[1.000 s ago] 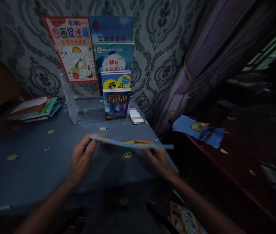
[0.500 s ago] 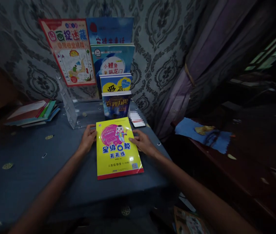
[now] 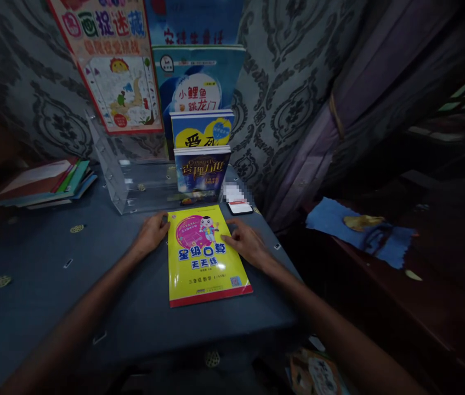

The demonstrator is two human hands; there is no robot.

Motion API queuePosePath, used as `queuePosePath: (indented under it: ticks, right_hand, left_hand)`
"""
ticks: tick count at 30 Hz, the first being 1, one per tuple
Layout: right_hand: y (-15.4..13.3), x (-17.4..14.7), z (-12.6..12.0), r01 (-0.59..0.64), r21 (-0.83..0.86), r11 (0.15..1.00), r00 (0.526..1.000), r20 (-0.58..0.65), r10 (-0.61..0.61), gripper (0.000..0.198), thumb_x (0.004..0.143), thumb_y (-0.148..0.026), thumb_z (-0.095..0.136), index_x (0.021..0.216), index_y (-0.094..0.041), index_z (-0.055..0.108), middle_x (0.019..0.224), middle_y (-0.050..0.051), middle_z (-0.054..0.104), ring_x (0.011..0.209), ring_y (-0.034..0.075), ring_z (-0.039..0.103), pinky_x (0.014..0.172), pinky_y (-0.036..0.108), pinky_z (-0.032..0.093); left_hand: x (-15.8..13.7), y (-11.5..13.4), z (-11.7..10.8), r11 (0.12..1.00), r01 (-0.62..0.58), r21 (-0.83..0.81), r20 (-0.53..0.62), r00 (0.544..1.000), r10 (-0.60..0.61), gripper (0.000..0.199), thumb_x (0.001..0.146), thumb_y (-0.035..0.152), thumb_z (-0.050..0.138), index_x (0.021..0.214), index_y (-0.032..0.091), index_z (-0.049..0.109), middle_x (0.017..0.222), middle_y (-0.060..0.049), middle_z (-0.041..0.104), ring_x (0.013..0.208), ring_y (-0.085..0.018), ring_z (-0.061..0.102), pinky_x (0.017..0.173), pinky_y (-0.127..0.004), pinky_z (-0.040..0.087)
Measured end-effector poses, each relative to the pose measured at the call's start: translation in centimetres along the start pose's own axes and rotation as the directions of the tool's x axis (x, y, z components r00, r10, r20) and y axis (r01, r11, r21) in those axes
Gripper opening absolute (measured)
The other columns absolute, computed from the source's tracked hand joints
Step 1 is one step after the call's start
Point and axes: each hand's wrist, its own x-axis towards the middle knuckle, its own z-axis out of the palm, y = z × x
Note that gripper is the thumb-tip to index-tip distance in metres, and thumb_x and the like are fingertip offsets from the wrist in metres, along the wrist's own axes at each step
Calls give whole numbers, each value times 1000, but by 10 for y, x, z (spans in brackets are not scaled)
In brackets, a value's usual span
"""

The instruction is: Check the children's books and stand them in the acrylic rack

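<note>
The yellow book [image 3: 208, 269] lay just below the middle of the frame — left hand [image 3: 150, 236] half-curled at its left edge, right hand [image 3: 249, 244] loosely bent, thumb over its right edge — though whether either gripped it, I couldn't tell.

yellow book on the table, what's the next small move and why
Probably lift the yellow book slightly: it lies cover up on the table, with the left grip and right grip at opposite edges of its far half, and the clear stand just beyond it.
</note>
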Motion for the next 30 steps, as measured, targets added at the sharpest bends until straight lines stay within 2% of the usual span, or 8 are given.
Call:
queuePosePath:
  ticks: [2,6,9,12,16,21,26,30]
  right_hand:
    - [-2,-2,-5,37,-213,976,999,-21,-43,39,90,-36,64,125,-20,62,74,2,74,69,24,71,56,29,44]
    - [-14,-3,-2,78,-462,883,989,-75,-127,33,94,-37,61,123,-22,65,92,8,78,78,26,73,62,31,48]
    - [-35,7,15,284,-392,875,951,-1,-310,35,101,-32,50,132,-22,61,121,11,73,106,27,71,86,37,56]
    - [-59,25,42,486,-238,841,874,147,-463,47,105,-31,40,151,-21,44,144,12,61,134,26,56,110,45,48]
    - [-73,46,72,572,-98,814,802,275,-530,57,106,-32,34,161,-17,26,161,14,43,149,24,41,121,47,38]
    - [-51,58,75,546,-151,824,823,282,-493,53,107,-31,31,157,-16,33,160,15,44,150,25,39,124,53,33]
    - [-9,60,47,429,-270,862,903,147,-403,51,103,-22,32,152,-11,42,157,17,48,148,26,43,124,51,33]
    - [8,61,29,393,-286,874,919,109,-378,53,99,-14,33,151,-12,44,155,16,50,144,26,48,122,50,36]
  left_hand:
    - [-5,3,0,976,-86,198,0,996,88,22,85,24,58,104,19,67,66,0,65,64,-20,64,62,-29,47]
    - [-17,7,4,764,-283,580,83,953,290,30,97,25,45,119,18,64,107,-11,70,100,-26,67,80,-36,53]
    - [-21,4,7,690,-369,623,132,919,372,28,100,27,43,117,17,63,119,-14,67,112,-28,62,91,-42,54]
    - [-19,-4,10,696,-411,589,154,903,402,27,101,26,42,118,15,61,129,-16,65,120,-29,60,100,-47,52]
    - [-19,-11,14,675,-416,610,173,901,398,32,100,19,41,126,14,57,135,-18,63,126,-30,59,106,-49,49]
    - [-21,-8,16,625,-401,670,177,904,390,33,102,23,37,123,16,62,139,-20,61,129,-34,56,104,-54,47]
    - [-21,-7,16,600,-398,694,182,903,389,33,103,23,36,119,17,64,140,-19,62,127,-34,57,100,-52,48]
    - [-19,-8,15,594,-414,690,196,897,397,34,102,24,36,121,16,63,140,-19,62,127,-34,56,100,-52,48]
